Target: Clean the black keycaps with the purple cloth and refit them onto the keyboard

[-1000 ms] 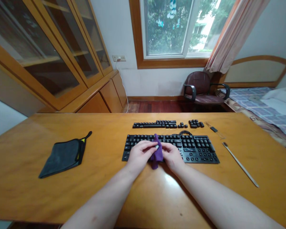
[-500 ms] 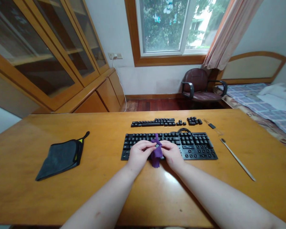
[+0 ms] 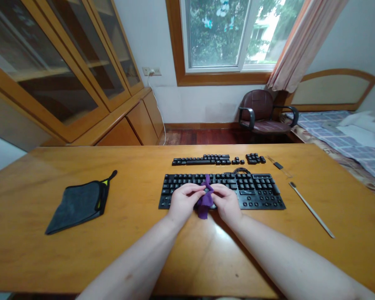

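Over the front of a black keyboard [image 3: 259,196], both hands meet at a small purple cloth [image 3: 204,206]. My left hand [image 3: 184,200] pinches the cloth from the left between thumb and fingers. From the other side my right hand [image 3: 226,202] pinches it too. Something small and pale shows in the cloth's folds between the fingertips; I cannot make out what it is. The keyboard's right part has bare switches where keycaps are off. Behind it lie rows of loose black keycaps [image 3: 201,160].
A folded dark grey cloth [image 3: 78,206] with black edging lies on the table [image 3: 128,258] at left. To the right are a thin brush [image 3: 312,210] and a wire keycap puller [image 3: 278,165]. Beyond the table stand a chair [image 3: 259,108] and a glass-doored cabinet [image 3: 81,71].
The purple cloth has shifted slightly between my fingertips, its lower end swinging a little left. Both hands stay in nearly the same place.
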Demonstrator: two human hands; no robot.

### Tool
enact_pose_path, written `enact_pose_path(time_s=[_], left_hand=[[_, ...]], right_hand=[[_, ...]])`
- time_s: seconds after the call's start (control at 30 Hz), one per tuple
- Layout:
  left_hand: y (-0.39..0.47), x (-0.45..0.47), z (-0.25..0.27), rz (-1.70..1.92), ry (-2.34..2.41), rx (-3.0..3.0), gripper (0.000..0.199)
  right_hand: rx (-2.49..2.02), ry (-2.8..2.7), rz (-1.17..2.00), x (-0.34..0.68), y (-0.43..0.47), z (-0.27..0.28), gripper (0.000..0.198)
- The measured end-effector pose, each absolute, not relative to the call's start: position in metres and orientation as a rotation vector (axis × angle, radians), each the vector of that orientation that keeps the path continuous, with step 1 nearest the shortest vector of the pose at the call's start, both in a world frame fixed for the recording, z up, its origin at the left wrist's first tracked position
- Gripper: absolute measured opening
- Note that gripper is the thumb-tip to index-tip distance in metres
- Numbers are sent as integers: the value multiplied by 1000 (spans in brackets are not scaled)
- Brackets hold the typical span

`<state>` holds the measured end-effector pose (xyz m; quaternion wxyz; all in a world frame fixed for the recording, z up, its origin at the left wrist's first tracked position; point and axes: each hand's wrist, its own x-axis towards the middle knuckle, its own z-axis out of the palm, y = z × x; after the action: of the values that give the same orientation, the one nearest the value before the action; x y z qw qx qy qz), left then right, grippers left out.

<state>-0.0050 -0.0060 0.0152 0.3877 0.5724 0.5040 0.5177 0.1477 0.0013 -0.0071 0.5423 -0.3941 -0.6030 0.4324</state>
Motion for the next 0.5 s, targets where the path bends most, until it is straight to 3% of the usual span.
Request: enact_pose_path(time_s=[0.5], left_hand=[[-6, -1, 14, 1303, 1158, 1260, 23]], right_hand=[[-975, -1311, 1104, 147, 1, -2, 9]])
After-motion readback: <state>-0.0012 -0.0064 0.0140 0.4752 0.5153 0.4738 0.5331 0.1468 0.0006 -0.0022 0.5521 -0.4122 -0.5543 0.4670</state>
